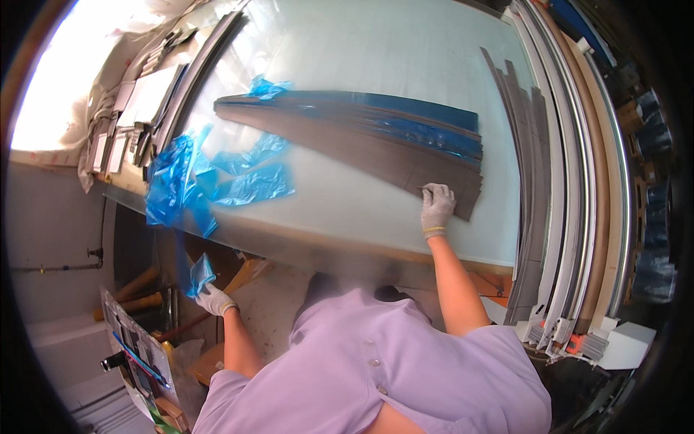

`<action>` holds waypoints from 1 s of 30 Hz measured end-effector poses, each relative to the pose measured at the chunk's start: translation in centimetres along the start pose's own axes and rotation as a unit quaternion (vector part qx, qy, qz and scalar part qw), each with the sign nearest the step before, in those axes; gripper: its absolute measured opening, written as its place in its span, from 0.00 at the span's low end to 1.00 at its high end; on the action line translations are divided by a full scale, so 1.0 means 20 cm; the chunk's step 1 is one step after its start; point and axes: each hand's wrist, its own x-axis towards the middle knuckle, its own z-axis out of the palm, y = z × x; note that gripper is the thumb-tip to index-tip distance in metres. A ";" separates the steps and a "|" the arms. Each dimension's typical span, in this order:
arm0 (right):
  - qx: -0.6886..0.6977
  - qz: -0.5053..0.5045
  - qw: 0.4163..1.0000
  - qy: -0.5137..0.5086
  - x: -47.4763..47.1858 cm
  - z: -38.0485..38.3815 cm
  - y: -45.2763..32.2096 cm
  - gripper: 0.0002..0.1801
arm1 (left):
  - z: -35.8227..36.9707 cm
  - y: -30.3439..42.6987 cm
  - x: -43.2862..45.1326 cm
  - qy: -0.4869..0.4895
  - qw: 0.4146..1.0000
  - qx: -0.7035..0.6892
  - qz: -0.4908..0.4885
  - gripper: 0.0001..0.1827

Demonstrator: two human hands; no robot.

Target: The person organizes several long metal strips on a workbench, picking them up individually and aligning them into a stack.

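My left hand (216,300), in a pale knit glove, is beyond the table's near edge at the lower left, closed on a strip of blue plastic film (200,275). My gloved right hand (438,205) rests at the near edge of a fanned stack of long brown-grey strips (379,157), its thumb and fingertips together; whether it pinches a strip cannot be told. Blue film covers the far strips of the stack. Crumpled blue film (173,179) lies heaped at the table's left edge, with flatter pieces (255,184) beside it.
The large pale tabletop (347,200) spans the view. More long grey strips (523,163) lie along its right side, beside long metal rails and a roller (591,163). At the left are dark long profiles (203,70) and pale panels (149,97). A board with tools (138,352) stands low left.
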 end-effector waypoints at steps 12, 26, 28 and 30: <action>-0.009 0.023 1.000 -0.017 -0.14 -0.03 -0.01 0.02 | 0.17 1.66 0.65 0.086 0.900 -0.209 0.372 0.31; 0.166 0.188 0.964 0.085 0.15 -0.32 0.36 0.07 | 0.33 1.83 -0.26 -0.266 0.874 -0.048 0.405 0.23; 0.169 0.197 0.958 0.124 0.23 -0.32 0.58 0.07 | 0.20 1.85 -0.65 -0.303 0.851 -0.067 0.423 0.23; 0.094 0.193 0.973 0.090 0.36 -0.35 0.60 0.06 | 0.06 1.83 -0.95 -0.319 0.807 -0.137 0.478 0.21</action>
